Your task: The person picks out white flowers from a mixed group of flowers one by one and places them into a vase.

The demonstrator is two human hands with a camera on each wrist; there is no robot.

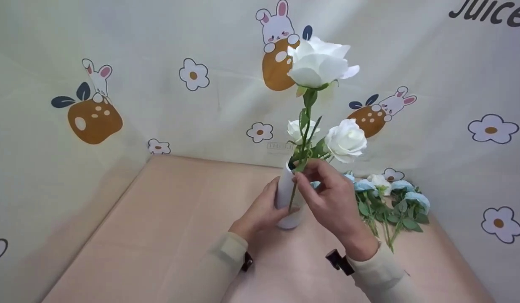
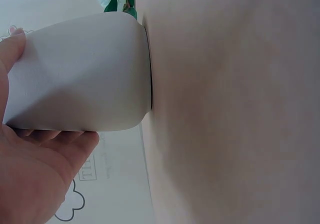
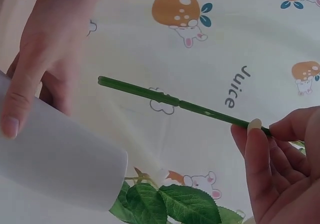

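A white vase (image 1: 284, 191) stands on the table, and my left hand (image 1: 260, 210) grips it round the side. Between thumb and fingertips my right hand (image 1: 333, 204) pinches the green stem (image 3: 200, 111) of a large white rose (image 1: 321, 65). That rose is upright above the vase mouth. The stem's cut lower end hangs free outside the vase, as the right wrist view shows. Two more white roses, one fuller (image 1: 347, 141) and one partly hidden (image 1: 300, 131), rise from the vase. Green leaves (image 3: 185, 204) stick out at its rim. The left wrist view shows the vase base on the tabletop.
Light blue flowers (image 1: 417, 201) and a white one (image 1: 380, 184) lie with leafy stems on the table, right of the vase. A patterned cloth wall (image 1: 218, 109) closes off the back and sides of the pinkish table (image 1: 167, 219).
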